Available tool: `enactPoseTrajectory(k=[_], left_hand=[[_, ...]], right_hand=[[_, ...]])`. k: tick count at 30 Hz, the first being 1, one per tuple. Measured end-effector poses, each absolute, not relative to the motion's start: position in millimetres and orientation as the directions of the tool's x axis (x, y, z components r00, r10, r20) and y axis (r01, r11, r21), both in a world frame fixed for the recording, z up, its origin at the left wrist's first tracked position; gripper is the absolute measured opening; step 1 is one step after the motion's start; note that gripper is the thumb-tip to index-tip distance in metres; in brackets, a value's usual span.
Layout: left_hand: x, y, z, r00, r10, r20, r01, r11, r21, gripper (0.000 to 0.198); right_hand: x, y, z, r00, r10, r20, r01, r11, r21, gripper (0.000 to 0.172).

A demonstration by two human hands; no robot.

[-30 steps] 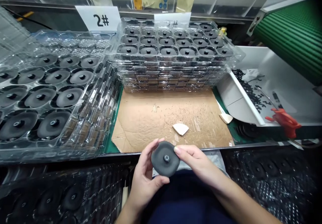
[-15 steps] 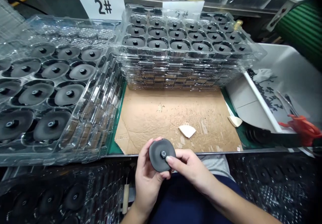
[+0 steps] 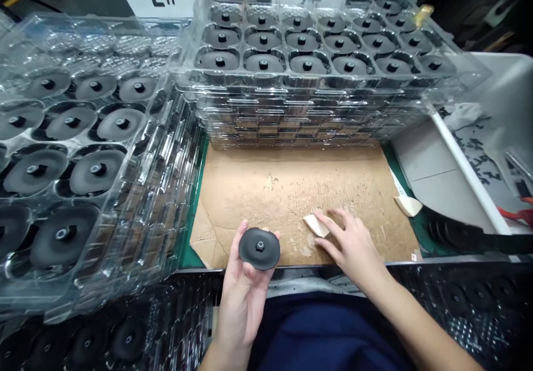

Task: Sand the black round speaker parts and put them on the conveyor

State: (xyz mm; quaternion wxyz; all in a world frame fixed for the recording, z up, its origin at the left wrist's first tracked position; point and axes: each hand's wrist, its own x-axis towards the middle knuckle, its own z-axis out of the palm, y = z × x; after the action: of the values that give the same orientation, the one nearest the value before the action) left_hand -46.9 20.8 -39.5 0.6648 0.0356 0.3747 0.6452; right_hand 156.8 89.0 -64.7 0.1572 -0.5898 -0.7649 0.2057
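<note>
Okay, we have our left hand's [image 3: 244,299] fingers clamped on a black disc [image 3: 259,247], hub up, held over the near edge of the surface [image 3: 188,255]. Our right hand [image 3: 353,246] has its fingers [image 3: 330,217] apart, tips touching a white wedge [image 3: 315,225] on the cardboard sheet [image 3: 283,187]. Clear trays [image 3: 316,54] of the same discs are stacked left and behind, and a white bin [image 3: 433,165] sits right.

The left hand [image 3: 244,293] holds a black disc [image 3: 259,248] while the right hand [image 3: 352,243] touches a white wedge [image 3: 315,225] on cardboard [image 3: 266,193].
</note>
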Motion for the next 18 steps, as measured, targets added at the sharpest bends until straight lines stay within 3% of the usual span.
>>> enactPoseTrajectory(k=[5,11,14,18], left_hand=[[-47.9,32.9,-40.4,-0.065,0.857,-0.511,-0.874,0.198,0.444,0.047],[-43.7,45.1,-39.8,-0.073,0.852,-0.519,-0.886,0.184,0.426,0.053],[-39.8,50.3,-39.8,-0.072,0.834,-0.547,-0.88,0.205,0.428,0.055],[-28.0,53.9,-39.9,-0.067,0.84,-0.538,-0.844,0.239,0.48,0.054]], right_hand=[[166.7,100.1,-87.3,-0.288,0.958,-0.006,0.815,0.242,-0.526,0.037],[158.9,97.1,-79.3,-0.369,0.929,0.006,0.692,0.279,-0.666,0.034],[149.8,97.0,-67.4,-0.447,0.894,-0.019,0.627,0.298,-0.72,0.028],[129.7,104.6,-26.7,-0.393,0.919,0.029,0.539,0.256,-0.803,0.029]])
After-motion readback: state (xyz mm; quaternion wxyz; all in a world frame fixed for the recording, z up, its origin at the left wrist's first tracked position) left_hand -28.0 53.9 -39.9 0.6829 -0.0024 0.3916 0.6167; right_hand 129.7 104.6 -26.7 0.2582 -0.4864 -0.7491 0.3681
